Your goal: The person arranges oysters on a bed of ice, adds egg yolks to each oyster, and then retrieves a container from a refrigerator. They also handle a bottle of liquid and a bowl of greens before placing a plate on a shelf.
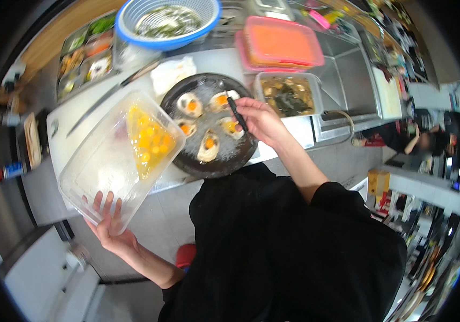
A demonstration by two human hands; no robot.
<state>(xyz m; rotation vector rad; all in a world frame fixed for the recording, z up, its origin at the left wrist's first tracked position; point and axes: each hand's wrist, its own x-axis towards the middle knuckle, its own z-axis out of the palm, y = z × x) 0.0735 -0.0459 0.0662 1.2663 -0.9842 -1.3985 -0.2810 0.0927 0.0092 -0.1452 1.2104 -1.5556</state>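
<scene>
My left hand (109, 229) grips the near end of a clear plastic container (97, 173). The container tilts, and several egg yolks (155, 143) in egg white gather at its far end. In my right hand (260, 120) is a small black-handled utensil (236, 114), its tip over one of the oysters on a round dark plate (230, 165). Several opened oysters, such as the near one (208, 149), lie on a whitish, wet-looking bed, each topped with an orange-yellow yolk. Blur hides the exact shape of the utensil's tip.
A long knife (97, 103) lies on the white cutting board (67, 120). Beyond are a crumpled white cloth (173, 74), a blue-rimmed colander (119, 20), and pink-lidded boxes (282, 42). A tub of dark food (290, 96) stands near the steel sink (340, 68). Another person (415, 137) is at far right.
</scene>
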